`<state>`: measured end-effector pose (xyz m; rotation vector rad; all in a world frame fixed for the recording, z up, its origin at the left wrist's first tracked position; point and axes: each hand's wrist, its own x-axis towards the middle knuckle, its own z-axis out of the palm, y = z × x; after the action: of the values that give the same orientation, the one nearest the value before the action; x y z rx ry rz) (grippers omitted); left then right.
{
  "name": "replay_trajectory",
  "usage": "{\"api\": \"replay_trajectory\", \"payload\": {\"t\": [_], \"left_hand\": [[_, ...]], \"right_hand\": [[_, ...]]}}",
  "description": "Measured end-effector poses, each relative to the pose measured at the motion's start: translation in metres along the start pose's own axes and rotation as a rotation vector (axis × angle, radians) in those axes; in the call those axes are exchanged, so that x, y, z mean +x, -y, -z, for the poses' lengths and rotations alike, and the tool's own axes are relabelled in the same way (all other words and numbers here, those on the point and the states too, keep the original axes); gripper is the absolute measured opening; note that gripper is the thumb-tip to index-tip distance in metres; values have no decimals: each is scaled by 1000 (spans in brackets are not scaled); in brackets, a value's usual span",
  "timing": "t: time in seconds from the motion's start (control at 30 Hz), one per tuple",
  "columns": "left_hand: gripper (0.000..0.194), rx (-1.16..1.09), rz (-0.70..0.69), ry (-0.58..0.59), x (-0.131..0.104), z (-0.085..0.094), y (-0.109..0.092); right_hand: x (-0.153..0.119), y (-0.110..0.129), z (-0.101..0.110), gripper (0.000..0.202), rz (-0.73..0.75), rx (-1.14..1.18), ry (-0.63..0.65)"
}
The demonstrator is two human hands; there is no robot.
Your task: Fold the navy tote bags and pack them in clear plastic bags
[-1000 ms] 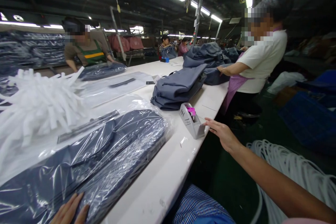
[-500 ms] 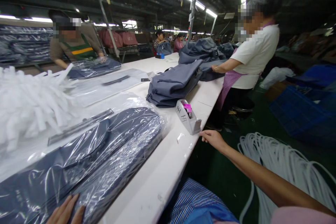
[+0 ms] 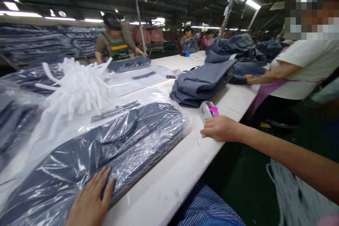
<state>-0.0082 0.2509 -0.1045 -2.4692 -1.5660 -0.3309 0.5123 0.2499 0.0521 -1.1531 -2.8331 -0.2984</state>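
Flat near the counter's (image 3: 164, 187) front edge: wrapped bag (image 3: 148, 130), dark cloth in clear plastic. Left hand (image 3: 91, 197) open, palm down on it, fingers spread, gripping nothing. Judged soft and bulky, fairly light, apt to sag; plastic likely slick. Best hold: both long sides, palms under, cloth taken along with film; film alone might tear. Right hand (image 3: 221, 129) beyond the bag's far end, fingers curled, partly hiding the dispenser (image 3: 205, 111) by that same edge; cannot tell whether it grips tape. Past the dispenser, loose bag (image 3: 197, 84), unwrapped. White strips (image 3: 79, 88) heaped farther in. Co-worker (image 3: 315, 67) at the edge beyond.
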Motion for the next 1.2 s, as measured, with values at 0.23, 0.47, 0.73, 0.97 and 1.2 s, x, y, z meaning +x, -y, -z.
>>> {"api": "replay_trajectory", "payload": {"t": [0.23, 0.47, 0.73, 0.97, 1.2], "left_hand": [[55, 174, -79, 75, -7, -6, 0], [57, 183, -110, 0, -11, -8, -4], [50, 160, -85, 35, -15, -20, 4], [49, 142, -53, 35, -17, -22, 2], [54, 192, -114, 66, -12, -11, 4]], "right_hand": [[102, -26, 5, 30, 189, 185, 134], [176, -47, -19, 27, 265, 64, 331], [241, -45, -53, 30, 379, -109, 521], [251, -51, -79, 44, 265, -155, 453], [247, -90, -91, 47, -224, 214, 352]]}}
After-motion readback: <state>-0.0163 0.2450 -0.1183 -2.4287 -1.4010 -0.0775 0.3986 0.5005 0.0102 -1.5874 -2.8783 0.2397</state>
